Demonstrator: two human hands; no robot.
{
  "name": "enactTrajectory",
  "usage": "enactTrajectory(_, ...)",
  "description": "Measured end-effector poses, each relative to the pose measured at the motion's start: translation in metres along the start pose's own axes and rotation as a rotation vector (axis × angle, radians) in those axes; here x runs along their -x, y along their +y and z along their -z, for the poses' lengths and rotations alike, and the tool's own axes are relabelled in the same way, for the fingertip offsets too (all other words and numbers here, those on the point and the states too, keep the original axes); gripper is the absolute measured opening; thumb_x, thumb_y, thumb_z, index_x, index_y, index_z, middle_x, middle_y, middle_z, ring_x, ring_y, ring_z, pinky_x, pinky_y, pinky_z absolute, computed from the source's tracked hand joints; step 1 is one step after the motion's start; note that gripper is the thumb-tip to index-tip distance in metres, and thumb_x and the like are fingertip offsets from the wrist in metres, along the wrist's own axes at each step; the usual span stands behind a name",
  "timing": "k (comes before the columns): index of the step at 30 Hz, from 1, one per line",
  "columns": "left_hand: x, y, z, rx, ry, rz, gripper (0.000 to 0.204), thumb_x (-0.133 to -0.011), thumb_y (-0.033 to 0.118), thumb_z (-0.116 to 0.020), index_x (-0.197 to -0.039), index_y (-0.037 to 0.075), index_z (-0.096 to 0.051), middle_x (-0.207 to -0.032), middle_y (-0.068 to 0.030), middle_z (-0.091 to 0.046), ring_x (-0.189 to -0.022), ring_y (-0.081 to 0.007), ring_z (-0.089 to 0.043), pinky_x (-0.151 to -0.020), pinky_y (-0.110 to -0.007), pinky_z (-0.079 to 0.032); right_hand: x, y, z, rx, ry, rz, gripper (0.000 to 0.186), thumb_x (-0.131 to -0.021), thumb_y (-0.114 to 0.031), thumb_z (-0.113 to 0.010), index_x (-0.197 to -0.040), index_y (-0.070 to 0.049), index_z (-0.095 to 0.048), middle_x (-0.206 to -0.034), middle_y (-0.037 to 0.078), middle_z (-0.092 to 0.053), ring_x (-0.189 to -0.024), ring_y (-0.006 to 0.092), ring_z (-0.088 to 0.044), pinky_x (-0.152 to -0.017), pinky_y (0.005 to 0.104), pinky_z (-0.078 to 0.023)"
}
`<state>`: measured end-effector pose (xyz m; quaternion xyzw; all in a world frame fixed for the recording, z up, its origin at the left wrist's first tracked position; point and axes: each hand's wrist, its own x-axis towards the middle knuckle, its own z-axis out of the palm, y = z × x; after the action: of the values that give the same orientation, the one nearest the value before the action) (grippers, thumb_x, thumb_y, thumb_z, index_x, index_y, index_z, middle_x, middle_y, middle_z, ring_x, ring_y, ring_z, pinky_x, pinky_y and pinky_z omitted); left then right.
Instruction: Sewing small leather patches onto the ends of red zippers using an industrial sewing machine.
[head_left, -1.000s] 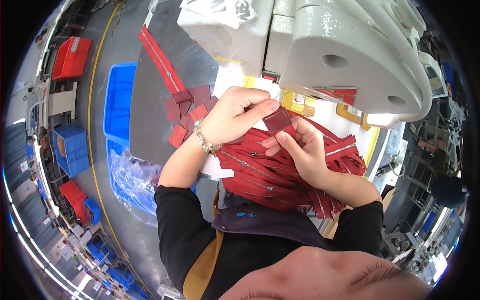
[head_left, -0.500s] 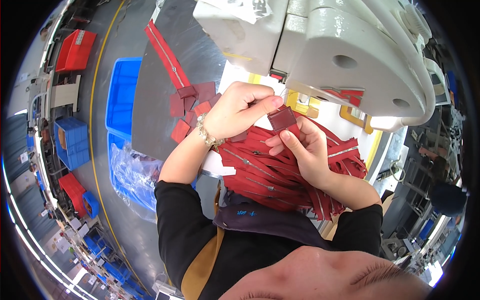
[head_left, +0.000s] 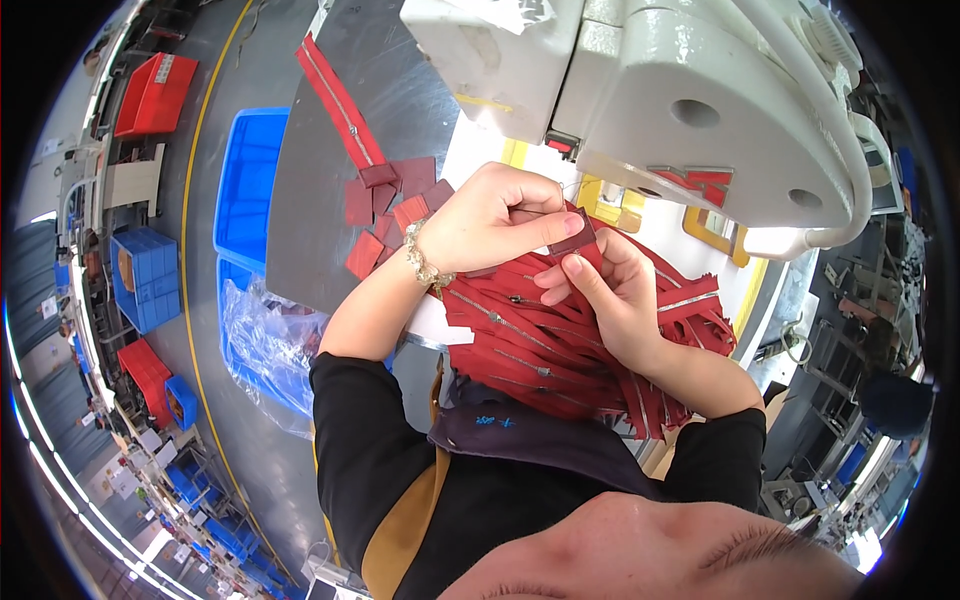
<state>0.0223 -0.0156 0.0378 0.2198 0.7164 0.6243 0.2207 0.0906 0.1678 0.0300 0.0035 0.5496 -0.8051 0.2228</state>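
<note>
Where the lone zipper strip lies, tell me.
In the head view's upper left, the zipper strip lies on the grey table, its near end at the dark red patches.

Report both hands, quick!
Left hand: closed, pinching the dark red patch.
Right hand: closed, thumb and fingers pinching at the patch's near end.

Both hands point(head_left: 508, 222) point(head_left: 624, 298) pinch a dark red patch point(head_left: 577, 243) over red zippers point(head_left: 520, 345).

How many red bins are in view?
2: one red bin at far upper left, another red bin lower down beside a small blue bin. More may be hidden.
</note>
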Motion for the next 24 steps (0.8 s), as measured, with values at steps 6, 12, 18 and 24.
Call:
enactTrajectory(6,-0.0003,0.0001,-0.0058,0.053,0.040,0.035,0.028,-0.086,0.012,-0.064,-0.063,0.003,-0.051,-0.052,0.0041,-0.035,-0.051,-0.0055,-0.029,-0.046,-0.026,-0.024,-0.0002,0.0009,0.0010,-0.001,-0.006,-0.004,0.010,-0.095,-0.005,-0.051,-0.088,0.001,-0.049,-0.085,0.011,-0.065,-0.080,0.0155,-0.067,-0.070,0.0261,-0.057)
enactTrajectory(12,0.0009,0.0024,-0.0048,-0.013,0.045,0.033,0.032,-0.086,0.014,-0.064,-0.061,0.004,-0.047,-0.053,0.0042,-0.032,-0.052,-0.0065,-0.027,-0.046,-0.026,-0.024,-0.0003,0.0028,0.0013,-0.035,-0.015,0.003,0.009,-0.095,-0.005,-0.051,-0.090,0.002,-0.050,-0.086,0.011,-0.066,-0.080,0.0152,-0.067,-0.071,0.0259,-0.057)
enactTrajectory(18,0.0012,0.0015,-0.0052,-0.040,0.056,0.001,0.035,-0.087,0.015,-0.064,-0.060,0.005,-0.042,-0.053,0.0034,-0.027,-0.052,-0.0076,-0.025,-0.046,-0.027,-0.023,-0.0010,0.0027,0.0007,-0.023,-0.020,0.008,0.008,-0.095,-0.005,-0.050,-0.090,0.002,-0.050,-0.086,0.012,-0.066,-0.080,0.0155,-0.067,-0.071,0.0258,-0.057)
enactTrajectory(24,0.0022,0.0010,-0.0057,-0.076,0.066,-0.015,0.036,-0.086,0.015,-0.064,-0.060,0.005,-0.042,-0.052,0.0026,-0.027,-0.051,-0.0083,-0.026,-0.046,-0.027,-0.023,-0.0009,0.0038,0.0003,-0.006,-0.017,-0.008,0.009,-0.095,-0.006,-0.051,-0.090,0.001,-0.049,-0.086,0.012,-0.066,-0.080,0.0154,-0.067,-0.070,0.0254,-0.057)
